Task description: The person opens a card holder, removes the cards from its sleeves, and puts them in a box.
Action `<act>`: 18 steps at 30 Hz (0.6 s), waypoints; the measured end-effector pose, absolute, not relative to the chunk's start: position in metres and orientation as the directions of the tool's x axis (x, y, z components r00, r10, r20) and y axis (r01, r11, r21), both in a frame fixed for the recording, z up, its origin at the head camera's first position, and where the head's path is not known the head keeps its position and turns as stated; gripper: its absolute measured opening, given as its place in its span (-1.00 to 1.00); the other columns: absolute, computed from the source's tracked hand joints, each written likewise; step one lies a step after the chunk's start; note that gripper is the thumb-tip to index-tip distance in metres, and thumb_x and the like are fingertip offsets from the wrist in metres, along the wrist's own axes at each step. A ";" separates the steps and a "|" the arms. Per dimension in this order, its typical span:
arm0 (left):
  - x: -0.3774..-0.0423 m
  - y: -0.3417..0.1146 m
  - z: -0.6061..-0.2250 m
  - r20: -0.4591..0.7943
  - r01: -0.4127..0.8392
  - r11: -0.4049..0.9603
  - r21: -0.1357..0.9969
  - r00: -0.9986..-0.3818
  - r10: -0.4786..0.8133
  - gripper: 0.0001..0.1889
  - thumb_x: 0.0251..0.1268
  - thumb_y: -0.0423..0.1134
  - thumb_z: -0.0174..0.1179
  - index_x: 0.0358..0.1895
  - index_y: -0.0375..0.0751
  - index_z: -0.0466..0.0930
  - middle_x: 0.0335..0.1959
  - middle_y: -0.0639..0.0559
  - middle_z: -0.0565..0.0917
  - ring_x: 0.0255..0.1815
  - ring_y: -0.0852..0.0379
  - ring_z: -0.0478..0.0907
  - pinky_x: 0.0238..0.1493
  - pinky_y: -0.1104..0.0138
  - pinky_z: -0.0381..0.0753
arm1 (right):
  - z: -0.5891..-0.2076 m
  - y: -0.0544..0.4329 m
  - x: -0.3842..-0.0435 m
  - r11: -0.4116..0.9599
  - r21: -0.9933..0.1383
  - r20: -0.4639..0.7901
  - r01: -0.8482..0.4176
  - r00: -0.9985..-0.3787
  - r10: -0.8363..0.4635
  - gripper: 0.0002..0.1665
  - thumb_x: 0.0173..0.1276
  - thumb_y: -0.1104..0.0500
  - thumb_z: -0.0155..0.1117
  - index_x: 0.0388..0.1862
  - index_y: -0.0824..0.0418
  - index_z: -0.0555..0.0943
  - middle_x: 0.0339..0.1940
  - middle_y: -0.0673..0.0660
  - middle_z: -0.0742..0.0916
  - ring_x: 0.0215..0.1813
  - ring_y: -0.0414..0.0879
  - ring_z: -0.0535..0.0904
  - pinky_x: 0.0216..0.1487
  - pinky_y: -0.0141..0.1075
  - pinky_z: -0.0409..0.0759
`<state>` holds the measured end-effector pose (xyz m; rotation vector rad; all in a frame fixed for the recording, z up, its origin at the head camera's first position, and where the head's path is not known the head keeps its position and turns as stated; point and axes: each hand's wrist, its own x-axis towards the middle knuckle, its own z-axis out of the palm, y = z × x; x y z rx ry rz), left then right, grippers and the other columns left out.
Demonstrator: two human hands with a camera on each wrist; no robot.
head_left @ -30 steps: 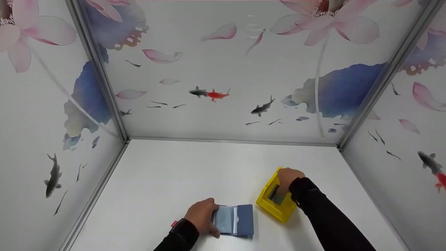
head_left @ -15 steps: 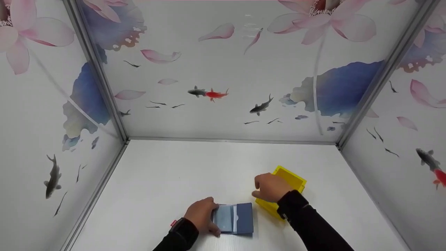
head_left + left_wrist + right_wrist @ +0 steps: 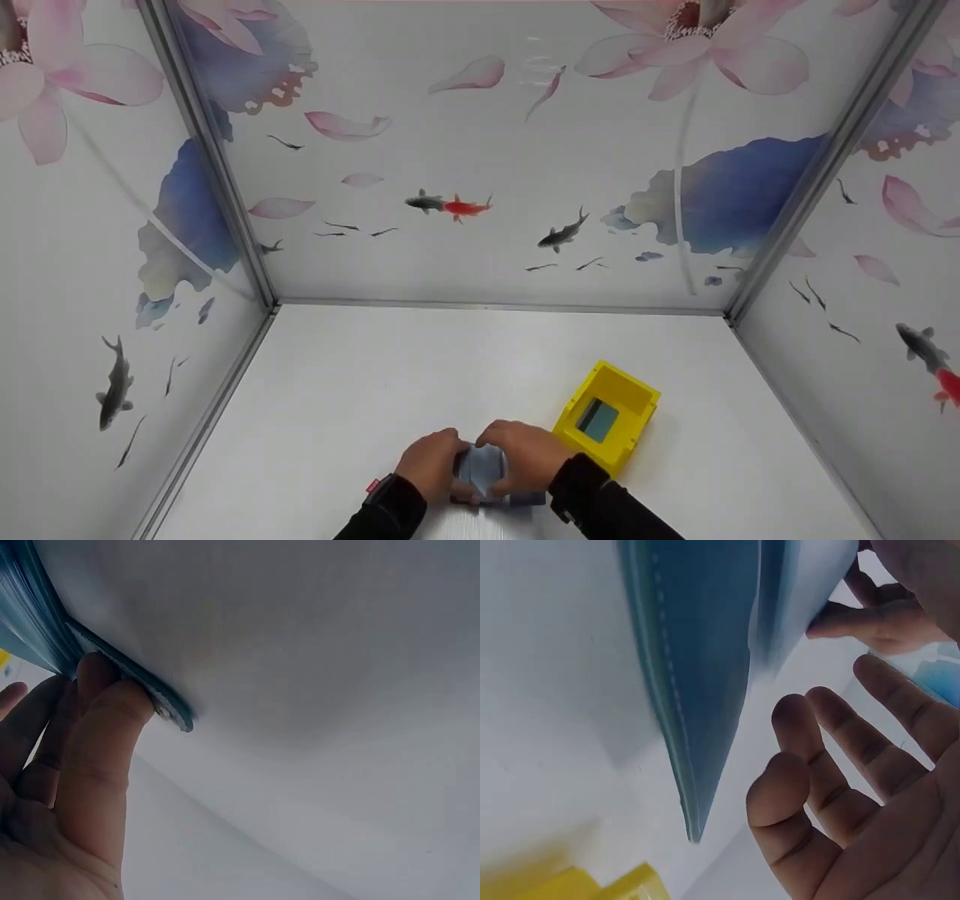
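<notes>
A blue card holder with clear plastic sleeves lies spread open at the front of the white table. My left hand grips its left edge between thumb and fingers, and in the left wrist view the fingers pinch the cover near a metal snap. Over the sleeves sits my right hand, thumb and fingers spread to either side of them. In the right wrist view its fingers are loosely bent, apart from the stitched cover, with nothing seen between them.
A yellow plastic bin stands to the right of the card holder, turned at an angle. Inside it lies a greenish card with a dark band. Printed panels with lotus and fish enclose the white table at the back and both sides.
My right hand has come out of the yellow bin and moved left to the card holder's sleeves. The card in the bin is now uncovered. My left hand keeps its grip.
</notes>
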<state>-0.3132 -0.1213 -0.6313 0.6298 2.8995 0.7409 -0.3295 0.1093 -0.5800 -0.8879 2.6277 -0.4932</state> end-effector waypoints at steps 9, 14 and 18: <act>-0.314 -0.119 -0.635 0.021 0.363 0.802 0.474 -0.916 0.401 -0.42 -0.08 0.16 0.86 -0.02 -0.05 0.91 -0.31 0.18 0.63 -0.34 0.29 0.45 -0.18 0.29 0.55 | -0.588 0.105 -0.326 0.741 -0.421 -0.198 -0.523 -0.744 -0.638 -0.21 0.30 -0.36 0.72 0.46 -0.23 0.70 0.38 -0.18 0.72 0.24 -0.24 0.69 0.43 -0.11 0.74; -0.313 -0.120 -0.634 0.026 0.375 0.809 0.453 -0.913 0.408 -0.36 -0.19 0.14 0.90 -0.01 -0.07 0.90 -0.31 0.16 0.61 -0.35 0.27 0.43 -0.21 0.31 0.53 | -0.586 0.109 -0.327 0.745 -0.434 -0.191 -0.506 -0.757 -0.625 -0.33 0.30 -0.28 0.76 0.32 -0.18 0.77 0.19 -0.17 0.71 0.04 -0.28 0.63 0.31 -0.23 0.76; -0.313 -0.120 -0.633 0.013 0.364 0.816 0.449 -0.916 0.401 -0.28 -0.31 0.18 0.93 -0.01 -0.08 0.89 -0.32 0.19 0.58 -0.36 0.27 0.41 -0.22 0.32 0.51 | -0.584 0.114 -0.327 0.759 -0.452 -0.209 -0.468 -0.772 -0.600 -0.44 0.39 -0.29 0.69 0.26 -0.14 0.78 0.15 -0.15 0.69 -0.01 -0.27 0.60 0.28 -0.27 0.75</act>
